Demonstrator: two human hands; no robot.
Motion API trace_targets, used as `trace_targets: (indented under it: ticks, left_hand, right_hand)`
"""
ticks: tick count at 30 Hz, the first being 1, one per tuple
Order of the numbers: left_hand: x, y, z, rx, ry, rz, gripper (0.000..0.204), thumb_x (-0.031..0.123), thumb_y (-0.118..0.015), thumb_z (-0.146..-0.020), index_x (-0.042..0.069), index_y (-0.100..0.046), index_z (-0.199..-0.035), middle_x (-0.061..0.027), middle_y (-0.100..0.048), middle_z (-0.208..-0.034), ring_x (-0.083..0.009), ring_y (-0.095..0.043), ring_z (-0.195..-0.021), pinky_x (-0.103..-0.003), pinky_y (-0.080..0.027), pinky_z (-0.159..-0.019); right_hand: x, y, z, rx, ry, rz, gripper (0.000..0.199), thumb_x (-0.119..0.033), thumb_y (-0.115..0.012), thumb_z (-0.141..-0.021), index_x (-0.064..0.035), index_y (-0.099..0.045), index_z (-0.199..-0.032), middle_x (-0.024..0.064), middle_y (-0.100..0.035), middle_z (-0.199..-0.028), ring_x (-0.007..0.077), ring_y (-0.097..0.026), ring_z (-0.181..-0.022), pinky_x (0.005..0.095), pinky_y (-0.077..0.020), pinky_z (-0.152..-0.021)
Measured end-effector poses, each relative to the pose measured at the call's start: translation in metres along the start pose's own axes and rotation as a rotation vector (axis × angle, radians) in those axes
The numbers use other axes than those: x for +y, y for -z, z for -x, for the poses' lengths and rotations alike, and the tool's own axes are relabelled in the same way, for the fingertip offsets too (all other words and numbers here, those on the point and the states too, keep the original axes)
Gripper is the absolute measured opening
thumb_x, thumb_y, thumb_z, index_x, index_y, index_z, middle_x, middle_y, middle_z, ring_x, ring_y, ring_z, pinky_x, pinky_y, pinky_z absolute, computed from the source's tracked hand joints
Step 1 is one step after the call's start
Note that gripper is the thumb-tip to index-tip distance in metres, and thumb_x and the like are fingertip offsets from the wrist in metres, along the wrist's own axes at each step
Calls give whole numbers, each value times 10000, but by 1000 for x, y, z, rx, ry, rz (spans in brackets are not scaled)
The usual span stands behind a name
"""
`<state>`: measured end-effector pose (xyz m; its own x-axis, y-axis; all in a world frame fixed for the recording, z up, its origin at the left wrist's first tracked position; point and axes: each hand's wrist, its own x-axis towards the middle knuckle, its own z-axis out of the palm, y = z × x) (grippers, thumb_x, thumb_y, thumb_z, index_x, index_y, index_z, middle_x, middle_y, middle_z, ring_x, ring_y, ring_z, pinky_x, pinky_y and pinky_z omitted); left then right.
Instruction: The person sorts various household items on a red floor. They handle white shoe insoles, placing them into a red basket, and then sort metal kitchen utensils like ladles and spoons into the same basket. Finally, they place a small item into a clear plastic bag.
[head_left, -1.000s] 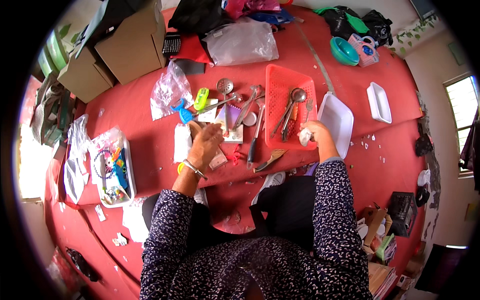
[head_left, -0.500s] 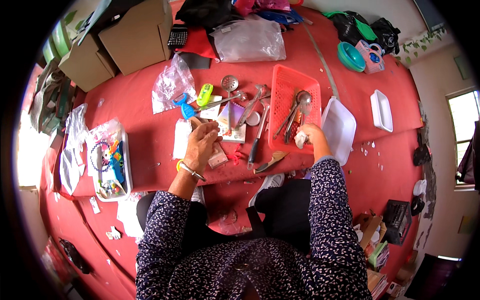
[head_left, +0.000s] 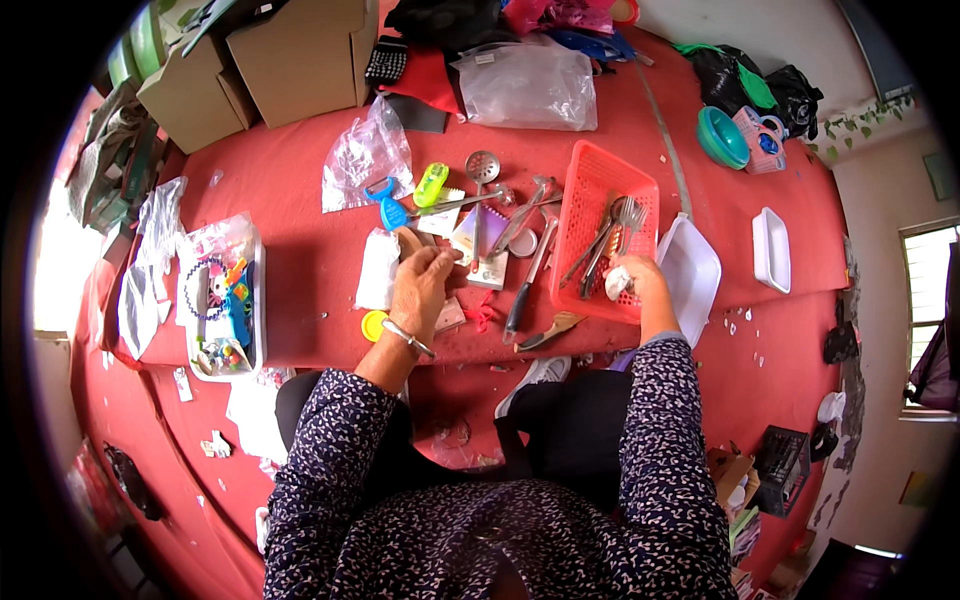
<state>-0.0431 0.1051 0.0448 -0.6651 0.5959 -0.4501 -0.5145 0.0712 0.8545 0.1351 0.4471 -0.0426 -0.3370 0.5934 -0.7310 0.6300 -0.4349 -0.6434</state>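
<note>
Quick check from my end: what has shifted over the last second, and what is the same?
Little changed. The left hand has curled its fingers in over the small items beside the white packet; what it grips is unclear. The right hand stays at the red basket edge, still closed on a white wad. The utensils have not moved.

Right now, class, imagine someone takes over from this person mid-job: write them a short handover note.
Left hand: closed on a small object beside the white card; what it is cannot be told.
Right hand: closed on a crumpled white cloth at the near edge of the red plastic basket.
Done: metal fork and spoons lie in the basket.
Left: the metal skimmer ladle and black-handled knife lie on the red table.
</note>
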Motion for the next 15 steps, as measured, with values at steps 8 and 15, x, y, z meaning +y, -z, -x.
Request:
trace_targets:
  ticks: [8,15]
  left_hand:
    - [12,1,-3,-31,-46,99,298,309,-491,-843,79,-524,-1029,-10,-537,-967,-121,-496,-852,-266,-388,-738]
    - [3,5,1,-215,183,259,257,264,-419,-876,32,-523,-837,-60,-559,-798,-132,-516,-643,-255,-436,-539]
  right_hand:
    - [-62,-139,147,-606,338,1,183,-177,-600,-754,-1,-556,-773,84,-583,-652,152,-557,-522,267,-452,-485]
    - [-1,-218,153,-873,471,256,177,-76,-523,-733,50,-556,-852,84,-557,-701,134,-538,-636,268,-422,-537]
